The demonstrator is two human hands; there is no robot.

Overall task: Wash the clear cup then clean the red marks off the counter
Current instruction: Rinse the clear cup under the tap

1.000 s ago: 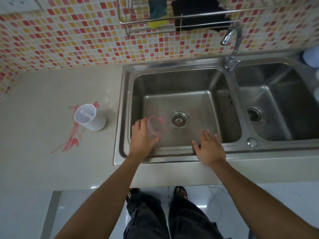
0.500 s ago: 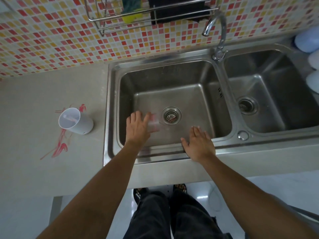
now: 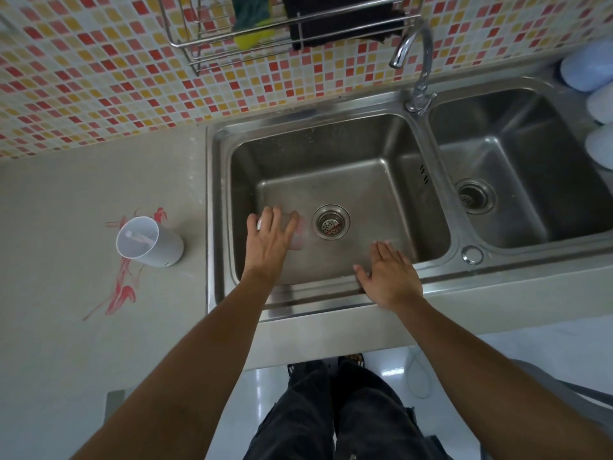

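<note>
The clear cup [image 3: 301,235], faintly pink-tinted, is low in the left sink basin [image 3: 365,180], just left of the drain. My left hand [image 3: 270,240] covers it from above, fingers wrapped over its side, so most of the cup is hidden. My right hand [image 3: 388,273] lies flat on the front rim of the sink, fingers straight and holding nothing. Red marks [image 3: 124,290] streak the beige counter left of the sink.
A white plastic cup [image 3: 156,242] stands on the red marks. The tap [image 3: 419,61] rises between the two basins, spout over the left one. A wire rack [image 3: 232,44] on the tiled wall holds a sponge [image 3: 252,34] and a black cloth [image 3: 341,21]. Pale blue objects [image 3: 587,69] sit far right.
My left hand has lowered the clear cup deeper into the left basin, toward its floor beside the drain. The right hand has stayed on the sink's front rim.
</note>
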